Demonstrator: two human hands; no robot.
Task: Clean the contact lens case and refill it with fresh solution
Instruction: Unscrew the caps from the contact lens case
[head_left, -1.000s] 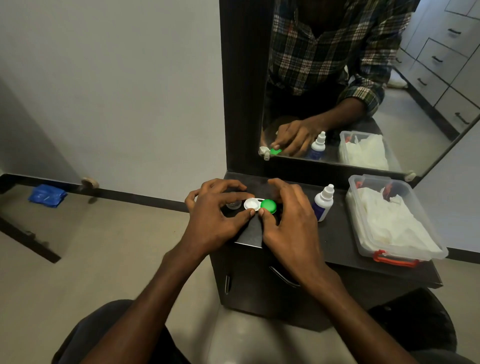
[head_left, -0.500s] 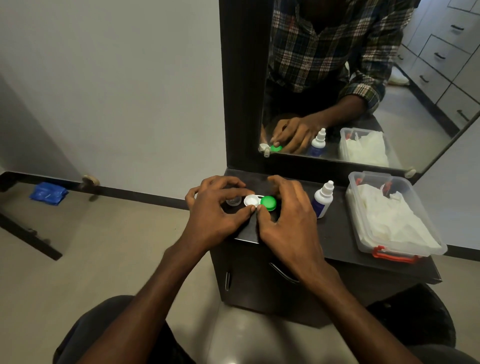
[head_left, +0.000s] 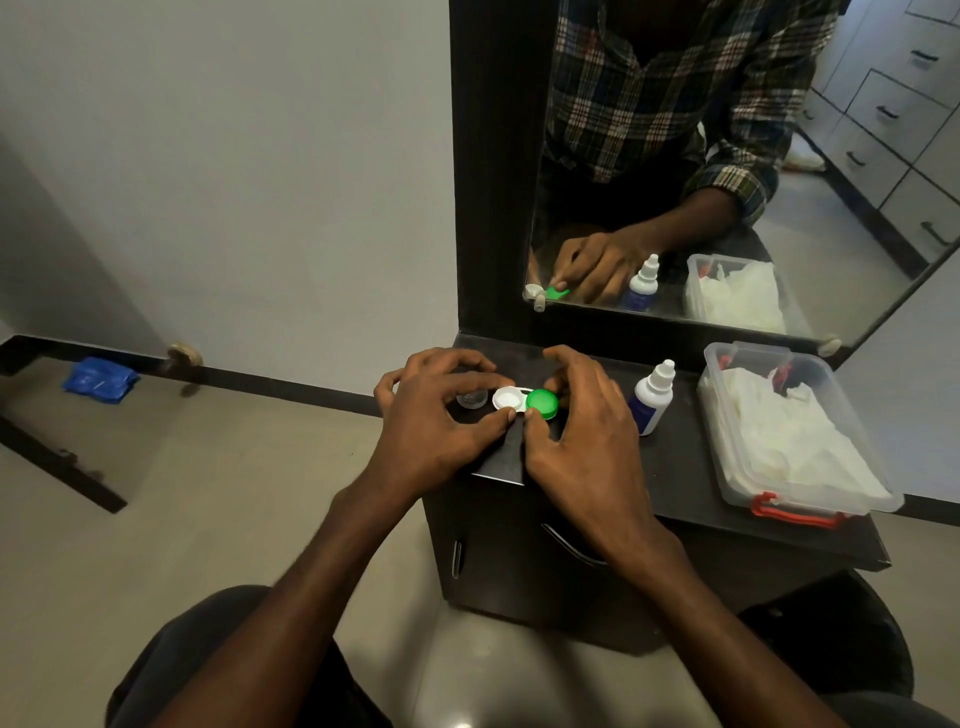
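No real change vs earlier: left hand (head_left: 436, 431) still pinches lens case (head_left: 511, 400); right hand (head_left: 582, 431) still grips green cap (head_left: 542, 403) on surface (head_left: 675, 467).

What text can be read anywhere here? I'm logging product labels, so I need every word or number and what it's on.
No text can be read.
Solution bottle: dark blue label, print too blurred to read.
Clear cap: faint marks, unreadable.
Contact lens case: no lettering visible.
Plastic box: no label visible.
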